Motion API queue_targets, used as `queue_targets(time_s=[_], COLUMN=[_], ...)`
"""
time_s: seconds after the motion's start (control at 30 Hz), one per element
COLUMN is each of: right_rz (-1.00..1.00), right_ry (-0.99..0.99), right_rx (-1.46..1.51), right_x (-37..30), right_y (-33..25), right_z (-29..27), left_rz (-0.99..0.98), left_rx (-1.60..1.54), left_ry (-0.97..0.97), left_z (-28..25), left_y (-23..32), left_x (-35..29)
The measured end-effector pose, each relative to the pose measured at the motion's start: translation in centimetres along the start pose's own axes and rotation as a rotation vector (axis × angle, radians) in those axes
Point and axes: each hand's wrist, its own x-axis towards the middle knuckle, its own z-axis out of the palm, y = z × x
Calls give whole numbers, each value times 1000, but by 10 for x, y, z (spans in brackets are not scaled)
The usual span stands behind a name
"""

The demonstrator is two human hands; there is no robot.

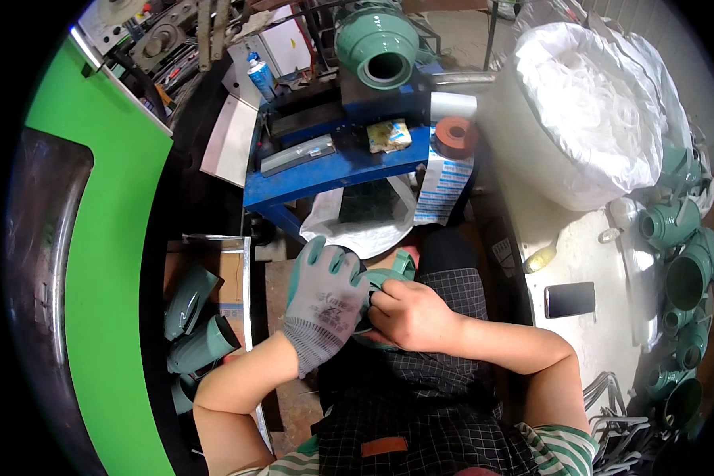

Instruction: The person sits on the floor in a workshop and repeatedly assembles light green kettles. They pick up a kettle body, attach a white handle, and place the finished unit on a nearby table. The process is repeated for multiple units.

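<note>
My left hand (325,297), in a grey and green work glove, grips a green plastic pipe fitting (393,270) held over my lap. My bare right hand (408,313) closes on the same fitting from the right, fingers pressed at its near opening. Most of the fitting is hidden between the two hands. A dark checked apron (436,412) covers my lap below them.
Green fittings lie in a box (198,317) at my left and pile up at the right (686,270). A white bag of white rings (595,103) stands at the upper right. Ahead are a blue stand (325,170), an orange tape roll (454,136), and a phone (570,299).
</note>
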Motion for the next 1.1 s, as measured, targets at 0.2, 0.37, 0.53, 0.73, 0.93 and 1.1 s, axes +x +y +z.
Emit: queue_targets(time_s=[0.2, 0.37, 0.53, 0.73, 0.93, 1.1], right_rz=[97, 184, 217, 1381, 1070, 1055], right_ry=[-31, 76, 423, -70, -119, -237], right_rx=[53, 20, 18, 494, 422, 401], right_x=[-7, -8, -39, -150, -156, -141], right_y=[1, -4, -4, -67, -70, -64], right_z=[-1, 3, -64, -118, -122, -130], left_rz=[122, 15, -307, 187, -448, -511], left_rx=[-167, -275, -1427, -1332, -1180, -1185], left_ry=[-145, -212, 295, 143, 169, 17], left_z=[0, 18, 52, 86, 240, 328], left_y=[-9, -9, 12, 65, 1, -10], left_x=[24, 9, 16, 7, 154, 219])
